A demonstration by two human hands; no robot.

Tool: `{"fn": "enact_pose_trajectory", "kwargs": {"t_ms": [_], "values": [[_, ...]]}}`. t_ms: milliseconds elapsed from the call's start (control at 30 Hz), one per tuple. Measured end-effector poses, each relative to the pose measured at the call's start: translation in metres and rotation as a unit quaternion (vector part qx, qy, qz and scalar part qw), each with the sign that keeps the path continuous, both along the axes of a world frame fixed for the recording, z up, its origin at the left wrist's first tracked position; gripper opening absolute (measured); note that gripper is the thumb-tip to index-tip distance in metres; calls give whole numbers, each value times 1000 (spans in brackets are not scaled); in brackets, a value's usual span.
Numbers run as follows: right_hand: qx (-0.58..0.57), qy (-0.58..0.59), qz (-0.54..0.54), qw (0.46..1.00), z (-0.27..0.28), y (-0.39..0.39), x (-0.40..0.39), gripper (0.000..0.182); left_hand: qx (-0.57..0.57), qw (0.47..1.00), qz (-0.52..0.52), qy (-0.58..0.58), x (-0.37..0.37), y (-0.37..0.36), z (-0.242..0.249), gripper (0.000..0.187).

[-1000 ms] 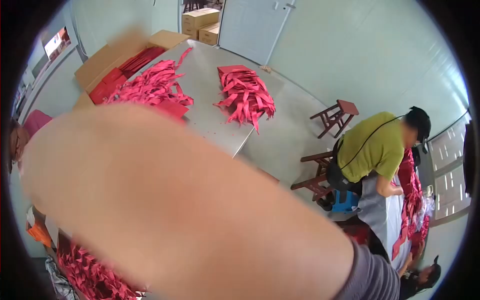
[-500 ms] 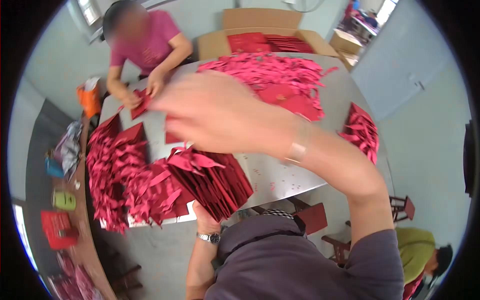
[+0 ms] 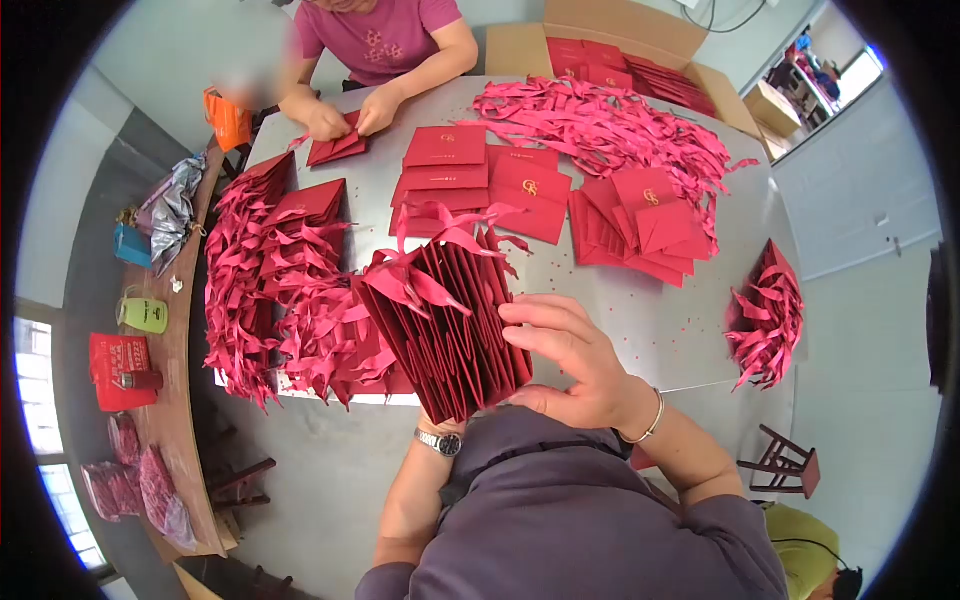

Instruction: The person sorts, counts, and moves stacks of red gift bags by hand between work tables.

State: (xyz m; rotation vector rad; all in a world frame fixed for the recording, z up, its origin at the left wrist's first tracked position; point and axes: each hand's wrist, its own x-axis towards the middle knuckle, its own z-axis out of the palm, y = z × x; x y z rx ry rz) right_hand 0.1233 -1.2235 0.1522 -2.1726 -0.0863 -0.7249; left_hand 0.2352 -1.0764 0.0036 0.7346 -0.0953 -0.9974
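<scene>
A thick stack of red ribboned paper envelopes [image 3: 455, 330] stands on edge in front of my body, pink ribbons hanging over its top. My left hand [image 3: 436, 420] carries the stack from underneath; most of its fingers are hidden behind the paper. On the stack's right side is my right hand [image 3: 575, 360], fingers stretched and thumb apart, its fingertips at the edges of the envelopes. Just left of the stack lie rows of similar ribboned envelopes [image 3: 310, 320]. Flat red envelopes with a gold emblem [image 3: 530, 195] lie beyond it on the metal table [image 3: 640, 350].
Across the table, a co-worker's hands [image 3: 350, 120] handle a red envelope. Loose pink ribbons [image 3: 600, 115] are heaped at the back, before a cardboard box [image 3: 625, 20] of envelopes. Another ribboned bundle [image 3: 768, 320] sits at the right edge; a stool [image 3: 782, 465] stands beyond.
My right hand has come down from above the table to the stack's right side. The camera view has shifted, bringing the flat envelopes into sight. My left hand still supports the stack.
</scene>
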Motion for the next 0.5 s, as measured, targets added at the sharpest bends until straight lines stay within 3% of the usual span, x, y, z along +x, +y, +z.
{"fn": "enact_pose_trajectory", "kwargs": {"t_ms": [33, 133, 200, 233, 300, 367, 500], "values": [[-13, -2, 9, 1000, 0, 0, 2, 59, -30, 995, 36, 84, -2, -5, 8, 43], [-19, -24, 3, 1000, -1, 4, 6, 52, -12, 999, 8, 38, 3, 2, -2, 43], [-16, -29, 5, 999, -3, 7, 7, 50, -53, 995, 53, 59, 0, 0, -7, 44], [-15, -36, 1, 999, -3, 9, 7, 48, -106, 984, 60, 131, 1, -1, -14, 48], [-17, -37, -8, 999, -3, 13, 8, 46, -26, 997, 68, 0, 1, 4, -24, 48], [-18, -38, -16, 999, -3, 16, 9, 45, 93, 978, 68, -171, 1, 2, 1, 47], [-96, -38, -15, 995, -2, 19, 7, 49, 13, 996, 88, -14, -1, 2, 3, 43]]}}
